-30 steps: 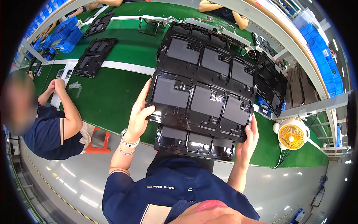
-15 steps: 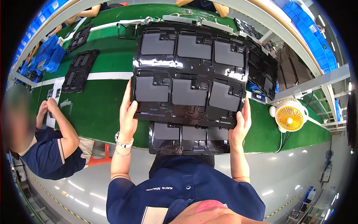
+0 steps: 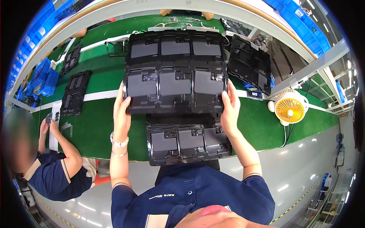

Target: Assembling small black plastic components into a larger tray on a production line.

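Observation:
A glossy black plastic tray with several moulded compartments, each showing a dark grey flat piece, is held up in front of me. My left hand grips its near left edge, thumb on top and fingers mostly hidden behind. On the opposite edge my right hand has the same hold. Below and nearer to me lies another black tray of the same kind, at the table's front edge. The held tray covers its far part. Whether the two trays touch I cannot tell.
A yellow and white fan stands to the right, beneath a metal frame post. More black trays lie to the right and left on the green table. At the left, a co-worker handles a small dark piece. Blue bins stand behind.
The held tray has tipped flatter and shifted left, with both my hands on it. More of the lower tray shows now. The view itself has also moved a little.

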`<state>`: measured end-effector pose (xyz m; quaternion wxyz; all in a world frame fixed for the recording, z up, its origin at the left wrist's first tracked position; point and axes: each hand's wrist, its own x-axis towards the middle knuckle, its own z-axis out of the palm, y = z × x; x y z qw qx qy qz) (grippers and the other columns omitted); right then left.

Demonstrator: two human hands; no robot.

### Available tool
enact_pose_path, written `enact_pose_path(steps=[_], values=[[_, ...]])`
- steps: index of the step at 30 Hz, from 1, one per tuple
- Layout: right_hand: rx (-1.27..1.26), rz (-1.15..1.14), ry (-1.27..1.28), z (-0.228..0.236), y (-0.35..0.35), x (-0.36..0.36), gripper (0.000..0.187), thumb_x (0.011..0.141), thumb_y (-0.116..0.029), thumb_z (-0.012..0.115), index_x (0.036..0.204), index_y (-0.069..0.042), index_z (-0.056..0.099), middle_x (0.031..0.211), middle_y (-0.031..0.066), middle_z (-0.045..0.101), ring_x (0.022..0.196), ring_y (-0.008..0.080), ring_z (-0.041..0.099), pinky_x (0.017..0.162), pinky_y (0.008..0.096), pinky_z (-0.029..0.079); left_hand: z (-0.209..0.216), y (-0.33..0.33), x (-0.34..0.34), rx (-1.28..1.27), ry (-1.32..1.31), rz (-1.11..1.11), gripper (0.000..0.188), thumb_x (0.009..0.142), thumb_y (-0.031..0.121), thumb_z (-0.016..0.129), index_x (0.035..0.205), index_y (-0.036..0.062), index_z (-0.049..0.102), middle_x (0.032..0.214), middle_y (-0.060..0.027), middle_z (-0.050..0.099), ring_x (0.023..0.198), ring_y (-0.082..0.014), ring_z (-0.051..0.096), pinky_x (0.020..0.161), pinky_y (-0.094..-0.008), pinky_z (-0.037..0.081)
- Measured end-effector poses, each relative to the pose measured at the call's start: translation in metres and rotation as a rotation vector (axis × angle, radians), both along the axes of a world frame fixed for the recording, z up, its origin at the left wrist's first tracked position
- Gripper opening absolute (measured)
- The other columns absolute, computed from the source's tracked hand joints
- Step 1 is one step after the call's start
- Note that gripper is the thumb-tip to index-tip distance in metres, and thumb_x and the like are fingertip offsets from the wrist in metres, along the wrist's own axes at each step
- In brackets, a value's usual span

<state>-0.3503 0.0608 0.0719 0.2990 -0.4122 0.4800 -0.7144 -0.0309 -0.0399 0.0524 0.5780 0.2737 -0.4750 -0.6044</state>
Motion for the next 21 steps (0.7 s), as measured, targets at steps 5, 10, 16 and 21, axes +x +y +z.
enact_pose_path(steps=[5, 10, 16, 21], values=[[0.059, -0.066, 0.07, -0.012, -0.081, -0.022, 0.049, 0.1, -0.01, 0.054, 0.145, 0.006, 0.042, 0.141, 0.0151, 0.052, 0.128, 0.0192, 0.049, 0.111, 0.0302, 0.034, -0.013, -0.085, -0.006, -0.053, -0.114, -0.048, 0.063, 0.092, 0.007, 0.053, 0.151, -0.0029, 0.035, 0.154, -0.0118, 0.041, 0.141, -0.0193, 0.039, 0.116, -0.0304, 0.028], [0.106, -0.083, 0.323, -0.023, -0.16, -0.03, 0.042, 0.098, -0.011, 0.053, 0.137, 0.005, 0.052, 0.127, 0.0171, 0.065, 0.118, 0.0213, 0.059, 0.102, 0.0314, 0.042, -0.05, -0.168, 0.003, -0.276, -0.569, 0.275, 0.065, 0.087, 0.021, 0.066, 0.145, 0.001, 0.047, 0.156, -0.0148, 0.038, 0.145, -0.0277, 0.035, 0.118, -0.0359, 0.027], [0.145, -0.216, 0.845, -0.085, -0.207, -0.08, 0.042, 0.095, -0.022, 0.053, 0.13, 0.0, 0.06, 0.113, 0.0263, 0.064, 0.114, 0.0411, 0.057, 0.099, 0.0458, 0.044, -0.072, -0.195, -0.012, -0.217, -0.585, 0.216, 0.063, 0.088, 0.024, 0.066, 0.144, 0.0009, 0.048, 0.154, -0.0187, 0.041, 0.143, -0.0289, 0.037, 0.117, -0.0369, 0.028], [0.296, -0.151, 0.754, -0.091, -0.195, -0.076, 0.044, 0.099, -0.027, 0.048, 0.135, -0.003, 0.056, 0.119, 0.0261, 0.061, 0.116, 0.0407, 0.057, 0.101, 0.0445, 0.044, -0.067, -0.189, -0.02, -0.105, -0.427, 0.126, 0.061, 0.092, 0.02, 0.061, 0.146, -0.003, 0.043, 0.149, -0.0182, 0.046, 0.138, -0.0267, 0.044, 0.114, -0.034, 0.031]])
